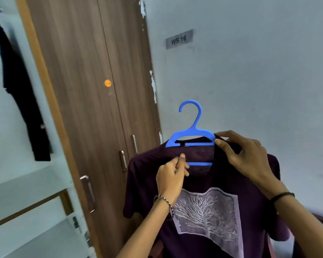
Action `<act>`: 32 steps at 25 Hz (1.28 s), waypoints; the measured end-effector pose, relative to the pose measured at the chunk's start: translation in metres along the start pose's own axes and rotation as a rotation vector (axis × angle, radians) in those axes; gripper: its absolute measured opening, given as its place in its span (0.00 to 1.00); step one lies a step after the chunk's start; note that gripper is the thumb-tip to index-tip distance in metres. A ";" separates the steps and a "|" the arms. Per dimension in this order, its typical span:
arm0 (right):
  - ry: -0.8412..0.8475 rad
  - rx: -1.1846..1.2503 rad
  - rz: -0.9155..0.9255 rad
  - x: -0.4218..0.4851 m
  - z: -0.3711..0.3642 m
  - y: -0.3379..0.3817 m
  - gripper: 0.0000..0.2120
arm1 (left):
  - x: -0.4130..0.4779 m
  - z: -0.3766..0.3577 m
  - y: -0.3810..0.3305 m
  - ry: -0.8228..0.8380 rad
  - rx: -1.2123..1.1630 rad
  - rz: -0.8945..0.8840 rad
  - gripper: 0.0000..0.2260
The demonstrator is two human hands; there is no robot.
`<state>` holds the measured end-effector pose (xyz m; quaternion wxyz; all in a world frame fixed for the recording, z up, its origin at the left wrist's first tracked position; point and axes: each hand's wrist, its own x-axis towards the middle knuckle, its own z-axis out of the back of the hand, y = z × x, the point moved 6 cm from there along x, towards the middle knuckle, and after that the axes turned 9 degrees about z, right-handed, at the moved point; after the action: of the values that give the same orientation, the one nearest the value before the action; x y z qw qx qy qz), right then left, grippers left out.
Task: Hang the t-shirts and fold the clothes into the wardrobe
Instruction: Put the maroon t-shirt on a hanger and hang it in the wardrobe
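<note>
A dark purple t-shirt [213, 243] with a pale tree print hangs on a blue plastic hanger [191, 135], held up in front of me. My left hand [172, 175] pinches the front of the collar, beside the hanger's lower bar. My right hand [244, 157] grips the shirt's right shoulder where it meets the hanger's right end. The hanger's hook points up, free of any rail. The wardrobe [93, 90] stands to the left, its brown doors swung open toward me.
Inside the wardrobe at far left a black garment [21, 94] hangs on a blue hanger, above pale shelves [26, 185]. A grey wall with a "WS 16" label [179, 39] is behind the shirt. Metal door handles [88, 192] stick out at the left.
</note>
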<state>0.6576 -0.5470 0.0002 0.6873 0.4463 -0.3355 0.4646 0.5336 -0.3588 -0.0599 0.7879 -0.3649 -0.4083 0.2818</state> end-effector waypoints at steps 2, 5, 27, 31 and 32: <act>0.027 0.049 0.020 -0.004 -0.011 0.020 0.09 | -0.013 0.026 0.010 -0.021 0.028 0.021 0.22; 0.054 0.109 0.056 -0.010 -0.024 0.052 0.09 | -0.029 0.064 0.024 -0.062 0.068 0.052 0.22; 0.141 0.474 0.165 -0.003 -0.166 0.261 0.13 | -0.068 0.316 0.101 -0.447 0.305 0.160 0.22; 0.163 0.532 0.190 0.003 -0.208 0.309 0.14 | -0.061 0.376 0.128 -0.563 0.399 0.209 0.21; 0.163 0.545 0.184 0.005 -0.218 0.319 0.14 | -0.058 0.390 0.136 -0.578 0.415 0.227 0.21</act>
<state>0.3698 -0.2899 0.0186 0.5220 0.5433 -0.1813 0.6321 0.1531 -0.1894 -0.0383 0.6612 -0.1457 -0.5048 0.5355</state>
